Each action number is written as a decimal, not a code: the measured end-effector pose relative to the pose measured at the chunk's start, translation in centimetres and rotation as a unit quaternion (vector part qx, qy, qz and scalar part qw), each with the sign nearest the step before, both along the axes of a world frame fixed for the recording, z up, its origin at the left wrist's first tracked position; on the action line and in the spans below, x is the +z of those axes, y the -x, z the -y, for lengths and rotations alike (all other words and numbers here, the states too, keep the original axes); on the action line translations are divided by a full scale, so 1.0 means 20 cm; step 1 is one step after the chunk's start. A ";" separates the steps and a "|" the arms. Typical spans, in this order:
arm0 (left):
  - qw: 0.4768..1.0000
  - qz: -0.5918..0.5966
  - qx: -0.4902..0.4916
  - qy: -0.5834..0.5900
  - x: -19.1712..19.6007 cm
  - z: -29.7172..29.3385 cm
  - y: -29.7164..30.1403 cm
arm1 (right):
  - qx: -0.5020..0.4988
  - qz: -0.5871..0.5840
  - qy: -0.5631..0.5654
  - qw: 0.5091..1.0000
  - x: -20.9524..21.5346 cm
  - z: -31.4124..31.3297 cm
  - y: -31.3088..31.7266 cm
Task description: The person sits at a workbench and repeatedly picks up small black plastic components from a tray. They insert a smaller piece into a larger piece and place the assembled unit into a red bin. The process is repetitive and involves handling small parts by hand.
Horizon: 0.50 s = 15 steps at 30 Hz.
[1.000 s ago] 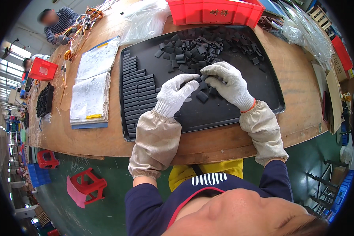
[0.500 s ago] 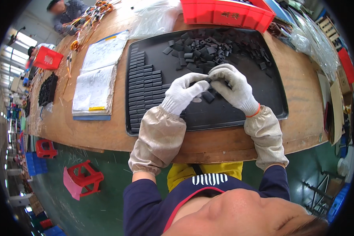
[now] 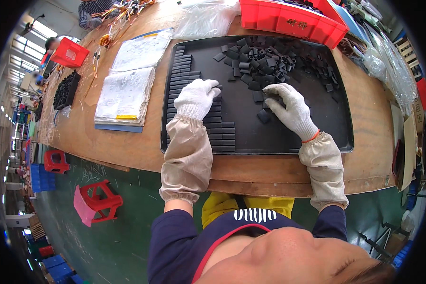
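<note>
A large black tray (image 3: 245, 137) lies on the wooden table before me. Short black tubes (image 3: 221, 131) line its left side in neat stacked columns. Loose black tubes (image 3: 265, 64) are heaped toward the back right. My left hand (image 3: 195, 99), in a white knit glove, is over the lined-up tubes with its fingers drawn together; what is between the fingertips is hidden. My right hand (image 3: 292, 110), gloved too, hovers at the near edge of the heap, thumb and fingers apart. A single loose tube (image 3: 263, 116) lies just below its thumb.
An open paper booklet (image 3: 125, 94) lies left of the tray. Behind the tray stand a red bin (image 3: 288, 21) and clear plastic bags (image 3: 206, 21). Farther left are a black box of small parts (image 3: 66, 90) and a red bin. A red stool (image 3: 99, 201) stands on the floor. Another person works at the far left.
My hands, formerly together over the tray's middle, have parted. The left has moved left onto the lined-up tubes; the right has drawn slightly back and its fingers have spread. The view has shifted.
</note>
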<state>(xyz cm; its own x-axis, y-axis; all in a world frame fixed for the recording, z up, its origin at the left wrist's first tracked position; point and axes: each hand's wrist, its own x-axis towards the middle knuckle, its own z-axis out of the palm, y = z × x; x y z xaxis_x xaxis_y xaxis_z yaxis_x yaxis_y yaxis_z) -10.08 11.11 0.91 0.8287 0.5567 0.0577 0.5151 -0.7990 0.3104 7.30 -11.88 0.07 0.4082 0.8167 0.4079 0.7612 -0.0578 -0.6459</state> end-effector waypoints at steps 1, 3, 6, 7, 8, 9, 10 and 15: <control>1.000 -0.015 0.000 -0.001 -0.01 0.00 0.00 | 0.003 -0.001 -0.005 1.000 0.00 0.00 0.00; 0.998 -0.064 0.018 -0.002 0.02 0.03 -0.01 | 0.008 -0.004 -0.015 1.000 -0.01 0.00 0.00; 0.995 -0.097 0.014 0.003 -0.01 0.00 -0.01 | -0.002 -0.040 -0.011 0.999 0.00 0.01 0.01; 0.995 -0.096 0.015 0.001 -0.01 0.00 -0.01 | -0.002 -0.044 -0.015 0.999 0.00 0.01 0.01; 0.995 -0.094 0.017 0.000 0.00 0.00 0.00 | -0.002 -0.049 -0.018 0.999 0.00 0.01 0.00; 0.995 -0.094 0.018 -0.002 0.00 0.00 0.00 | -0.002 -0.054 -0.021 0.998 -0.01 0.01 -0.01; 0.999 -0.036 -0.010 -0.005 -0.02 -0.01 0.01 | -0.002 -0.057 -0.025 0.998 -0.02 0.00 -0.01; 0.836 0.236 -0.030 0.495 0.16 0.19 -0.01 | -0.020 -0.059 -0.057 0.996 -0.02 0.01 -0.02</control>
<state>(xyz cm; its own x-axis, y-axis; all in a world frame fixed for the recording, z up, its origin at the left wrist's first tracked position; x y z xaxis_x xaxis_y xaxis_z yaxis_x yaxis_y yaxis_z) -9.91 7.35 4.06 0.8721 0.4830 -0.0783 0.1169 -0.0503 0.9919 7.65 -12.07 -0.32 0.4893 0.7506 0.4440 0.6787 -0.0080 -0.7344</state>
